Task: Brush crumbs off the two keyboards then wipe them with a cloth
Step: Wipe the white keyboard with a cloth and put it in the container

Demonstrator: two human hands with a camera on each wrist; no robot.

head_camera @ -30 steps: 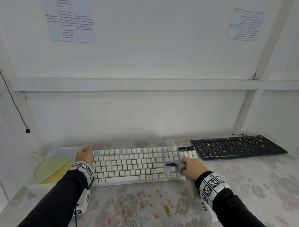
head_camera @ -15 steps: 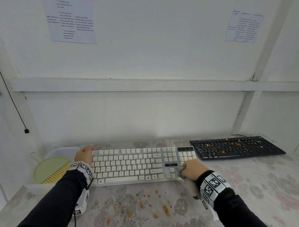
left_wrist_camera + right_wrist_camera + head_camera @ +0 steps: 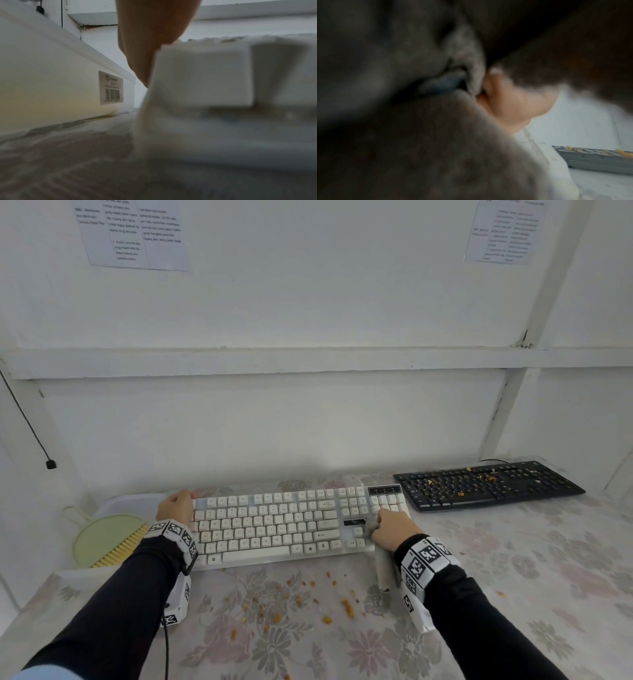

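A white keyboard [image 3: 274,522] lies across the middle of the flowered table. My left hand [image 3: 176,506] grips its far left corner, thumb over the edge [image 3: 154,40]. My right hand [image 3: 390,529] grips a bunched grey cloth [image 3: 383,571] and presses it on the keys beside the number pad; the cloth [image 3: 419,135] fills the right wrist view. A black keyboard [image 3: 486,484] with orange crumbs on its keys lies at the back right, also low in the right wrist view [image 3: 599,158]. A green brush [image 3: 109,537] with yellow bristles rests at the left.
Orange crumbs [image 3: 308,601] are scattered on the tablecloth in front of the white keyboard. A white plastic bin [image 3: 126,501] sits under the brush at the left; its labelled wall [image 3: 51,83] is close to my left hand. A white wall stands right behind both keyboards.
My right hand with the cloth has slid slightly toward me and back over the keys near the number pad. The left hand has stayed on the corner.
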